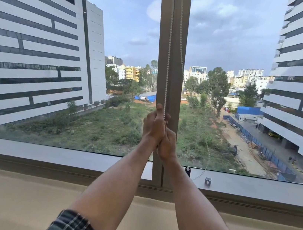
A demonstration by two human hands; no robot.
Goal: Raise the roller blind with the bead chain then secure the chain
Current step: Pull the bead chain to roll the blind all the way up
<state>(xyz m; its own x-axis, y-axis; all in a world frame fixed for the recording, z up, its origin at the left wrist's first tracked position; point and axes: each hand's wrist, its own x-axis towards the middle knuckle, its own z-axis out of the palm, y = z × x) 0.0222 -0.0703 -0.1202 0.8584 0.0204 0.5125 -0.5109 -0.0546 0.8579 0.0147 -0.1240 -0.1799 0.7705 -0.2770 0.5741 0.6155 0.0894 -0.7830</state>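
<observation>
A white bead chain [169, 45] hangs in two strands in front of the grey window mullion [160, 57]. My left hand [154, 125] is closed around the left strand, thumb up. My right hand [167, 145] sits just below and right of it, also closed on the chain. The right strand [181, 47] curves down past my hands and loops low near the sill [199, 175]. The roller blind itself is out of view above the frame; both window panes are uncovered.
A small metal chain holder [208, 181] and a dark clip [187, 171] sit on the grey window frame [63, 156], right of the mullion. A beige ledge [17, 203] spans the foreground below it. Buildings and a green lot lie outside.
</observation>
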